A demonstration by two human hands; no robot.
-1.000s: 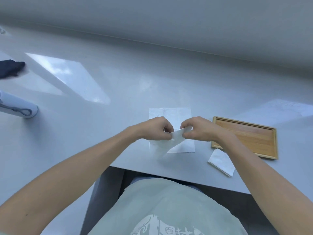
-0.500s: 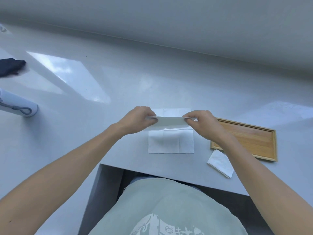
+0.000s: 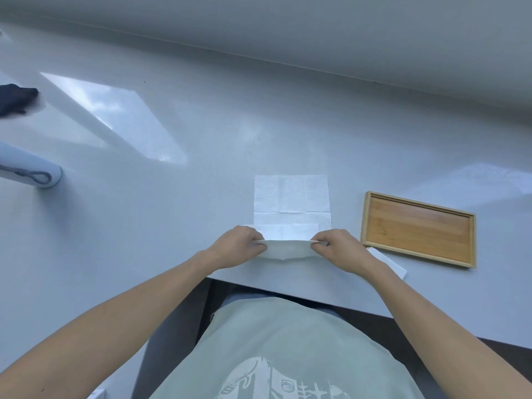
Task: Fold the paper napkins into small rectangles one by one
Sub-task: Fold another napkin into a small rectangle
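Note:
A white paper napkin [image 3: 288, 249], folded into a long strip, is held just above the table's near edge. My left hand [image 3: 239, 249] pinches its left end and my right hand [image 3: 338, 250] pinches its right end. Behind it an unfolded white napkin [image 3: 291, 197] with crease lines lies flat on the table. A small folded napkin [image 3: 390, 262] lies to the right, partly hidden by my right forearm.
A shallow wooden tray [image 3: 417, 228] sits at the right, beside the flat napkin. At the far left lie a pale cylinder with a cord loop [image 3: 31, 172] and a dark cloth [image 3: 14, 100]. The white table's near edge [image 3: 288, 286] runs just below my hands.
Both hands have brought the folded napkin back from over the flat napkin toward the table's near edge. The flat napkin behind it is now fully uncovered.

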